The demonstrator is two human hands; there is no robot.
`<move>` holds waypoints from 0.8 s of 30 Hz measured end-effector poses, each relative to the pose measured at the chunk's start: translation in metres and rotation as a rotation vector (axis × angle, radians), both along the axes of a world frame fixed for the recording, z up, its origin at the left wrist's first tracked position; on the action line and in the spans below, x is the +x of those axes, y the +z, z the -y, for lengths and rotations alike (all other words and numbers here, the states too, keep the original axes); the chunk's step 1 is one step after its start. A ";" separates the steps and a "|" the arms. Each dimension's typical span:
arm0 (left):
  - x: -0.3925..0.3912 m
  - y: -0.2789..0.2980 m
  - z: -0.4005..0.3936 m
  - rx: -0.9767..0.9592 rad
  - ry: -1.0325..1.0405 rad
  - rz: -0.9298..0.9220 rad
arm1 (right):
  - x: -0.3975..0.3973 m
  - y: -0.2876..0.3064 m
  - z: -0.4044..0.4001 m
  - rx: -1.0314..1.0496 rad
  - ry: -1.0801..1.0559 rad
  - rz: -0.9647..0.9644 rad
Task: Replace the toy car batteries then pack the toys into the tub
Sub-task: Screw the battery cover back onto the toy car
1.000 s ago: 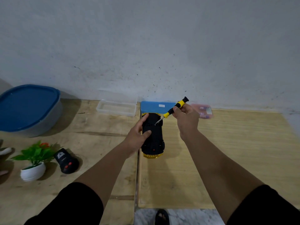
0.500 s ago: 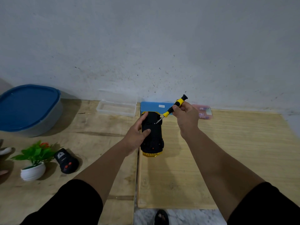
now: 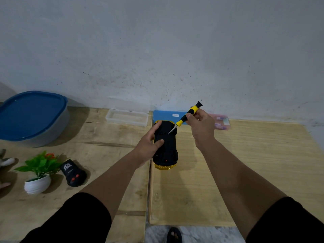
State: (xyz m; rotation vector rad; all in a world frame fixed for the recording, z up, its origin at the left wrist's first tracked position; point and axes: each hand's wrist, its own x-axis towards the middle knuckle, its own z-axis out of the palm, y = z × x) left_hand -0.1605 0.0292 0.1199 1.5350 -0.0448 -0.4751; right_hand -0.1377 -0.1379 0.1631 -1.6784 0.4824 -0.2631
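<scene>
bare grey wall behind, scuffed near the bottom, w/ a wooden surface (image 3: 108, 149) running along it in two boards. far left sits the tub (image 3: 33, 118), blue lid on, so packing hasn't begun. in front of it a small potted plant (image 3: 37, 172) and just beside that the black remote (image 3: 74, 175), lying flat, well apart from the hands. mid-back by the wall a clear plastic case (image 3: 127, 117), then a blue box (image 3: 169, 115) touching the wall. centre: the toy car (image 3: 166, 144) lies belly-up on the right board, long axis running away from the person toward the wall, gold end nearest the body. left hand (image 3: 149, 145) holds it from the left flank, thumb across the black underside, fingers curled round the far edge, pinning it. right hand (image 3: 201, 127) is above and right of the car, pinching the yellow/black screwdriver (image 3: 188, 114); the shaft slants down-left so the tip meets the underside near the far end, prob. at the battery cover screw, though the screw itself is too small to see. so the tool comes in from the right at a slant; turning cleanly likely needs the shaft nearer vertical, else the tip may slip. behind the right hand a pink packet (image 3: 221, 122) by the wall, contents unclear.
</scene>
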 end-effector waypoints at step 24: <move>-0.007 -0.001 0.000 -0.024 -0.020 -0.041 | -0.006 -0.015 0.010 -0.241 0.088 0.093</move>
